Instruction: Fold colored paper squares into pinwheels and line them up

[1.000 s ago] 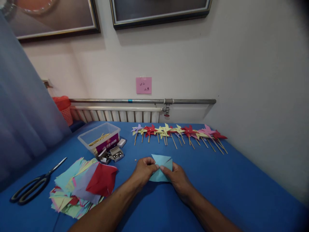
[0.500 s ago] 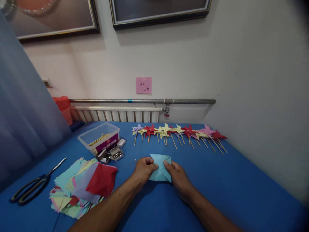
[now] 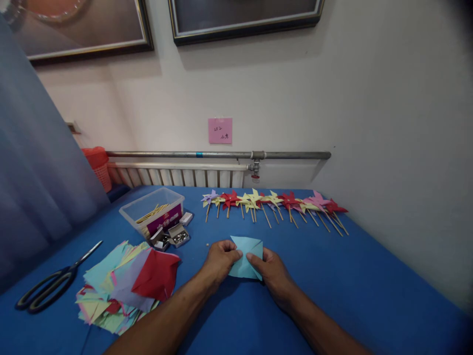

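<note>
A light-blue paper square (image 3: 245, 268) with cuts at its corners is held just above the blue table, between my two hands. My left hand (image 3: 221, 259) pinches its left edge, thumb on top and fingers curled beneath. My right hand (image 3: 272, 271) grips the right side, its thumb lying flat across the paper towards the middle. The fingers under the sheet are partly hidden. To the left lies a loose pile of coloured paper squares (image 3: 125, 286), with a red one on top.
Finished paper pinwheels (image 3: 253, 198) on sticks lie in a row at the back. A clear plastic box (image 3: 129, 209) holds wooden sticks, with small open boxes of metal pins (image 3: 179, 235) before it. Black-handled scissors (image 3: 61, 281) lie far left. A wall borders the table's right side.
My right thumb has slid left across the paper towards its middle. The left hand keeps its pinch, and the paper has hardly moved.
</note>
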`<state>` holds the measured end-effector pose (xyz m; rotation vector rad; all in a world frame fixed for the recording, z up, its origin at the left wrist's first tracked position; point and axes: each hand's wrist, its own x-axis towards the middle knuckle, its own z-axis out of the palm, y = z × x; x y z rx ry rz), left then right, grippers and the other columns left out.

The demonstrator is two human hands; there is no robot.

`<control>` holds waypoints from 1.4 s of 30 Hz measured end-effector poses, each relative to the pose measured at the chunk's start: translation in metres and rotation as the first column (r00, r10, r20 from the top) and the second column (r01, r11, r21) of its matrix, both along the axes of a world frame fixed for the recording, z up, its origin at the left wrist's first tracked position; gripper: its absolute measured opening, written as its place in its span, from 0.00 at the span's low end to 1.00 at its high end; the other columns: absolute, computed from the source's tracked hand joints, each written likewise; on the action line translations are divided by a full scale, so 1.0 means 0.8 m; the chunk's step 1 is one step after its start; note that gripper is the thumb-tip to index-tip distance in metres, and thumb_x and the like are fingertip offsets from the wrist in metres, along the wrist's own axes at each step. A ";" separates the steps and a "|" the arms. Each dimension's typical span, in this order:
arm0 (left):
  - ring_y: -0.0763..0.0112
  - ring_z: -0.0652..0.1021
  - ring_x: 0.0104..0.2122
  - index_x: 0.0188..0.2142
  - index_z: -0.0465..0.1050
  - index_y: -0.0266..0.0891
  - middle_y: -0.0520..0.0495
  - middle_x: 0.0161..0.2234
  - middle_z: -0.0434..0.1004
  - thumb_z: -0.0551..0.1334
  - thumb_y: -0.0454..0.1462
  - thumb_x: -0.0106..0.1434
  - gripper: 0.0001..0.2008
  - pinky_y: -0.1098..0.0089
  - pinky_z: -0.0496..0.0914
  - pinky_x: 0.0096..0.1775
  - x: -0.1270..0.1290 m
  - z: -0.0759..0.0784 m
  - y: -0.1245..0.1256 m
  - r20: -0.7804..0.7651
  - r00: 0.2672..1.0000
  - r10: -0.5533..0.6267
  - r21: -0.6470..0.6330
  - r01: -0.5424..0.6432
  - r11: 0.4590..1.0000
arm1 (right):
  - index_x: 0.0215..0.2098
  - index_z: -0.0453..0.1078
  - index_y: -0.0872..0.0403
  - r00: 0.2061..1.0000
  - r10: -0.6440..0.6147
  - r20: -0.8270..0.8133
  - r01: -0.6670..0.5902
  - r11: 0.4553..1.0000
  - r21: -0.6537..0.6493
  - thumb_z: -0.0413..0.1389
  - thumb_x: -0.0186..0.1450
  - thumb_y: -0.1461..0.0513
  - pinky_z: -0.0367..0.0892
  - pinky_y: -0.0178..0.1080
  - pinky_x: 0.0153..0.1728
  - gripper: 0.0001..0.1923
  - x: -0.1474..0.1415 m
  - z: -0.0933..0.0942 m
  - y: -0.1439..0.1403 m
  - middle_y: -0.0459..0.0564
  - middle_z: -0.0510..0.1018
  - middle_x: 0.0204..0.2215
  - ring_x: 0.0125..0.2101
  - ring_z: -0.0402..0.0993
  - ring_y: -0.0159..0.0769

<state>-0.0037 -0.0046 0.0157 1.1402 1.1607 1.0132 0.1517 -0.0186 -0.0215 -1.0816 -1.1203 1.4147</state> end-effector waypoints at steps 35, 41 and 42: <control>0.80 0.60 0.14 0.19 0.63 0.39 0.58 0.14 0.62 0.69 0.35 0.45 0.13 0.75 0.53 0.20 0.006 -0.005 -0.001 0.070 0.998 -0.001 -0.052 0.004 0.999 | 0.38 0.77 0.50 0.958 -0.167 0.232 0.083 0.938 0.336 0.52 0.66 0.41 0.68 0.39 0.40 0.24 0.000 0.026 -0.020 0.51 0.82 0.40 0.39 0.76 0.43; 0.80 0.60 0.15 0.19 0.63 0.39 0.57 0.14 0.63 0.68 0.36 0.45 0.12 0.74 0.53 0.20 0.004 -0.006 -0.001 0.053 0.998 -0.026 -0.029 0.028 0.999 | 0.30 0.75 0.52 0.958 -0.196 0.208 0.143 0.959 0.245 0.57 0.61 0.40 0.65 0.37 0.29 0.24 0.002 0.025 -0.012 0.47 0.77 0.25 0.27 0.70 0.37; 0.80 0.60 0.15 0.19 0.63 0.39 0.57 0.15 0.62 0.68 0.36 0.45 0.12 0.74 0.53 0.20 0.004 -0.008 -0.001 0.050 0.998 -0.035 -0.026 0.037 0.999 | 0.29 0.74 0.52 0.959 -0.191 0.208 0.142 0.963 0.229 0.61 0.59 0.42 0.63 0.36 0.26 0.22 0.002 0.023 -0.011 0.45 0.74 0.22 0.23 0.67 0.35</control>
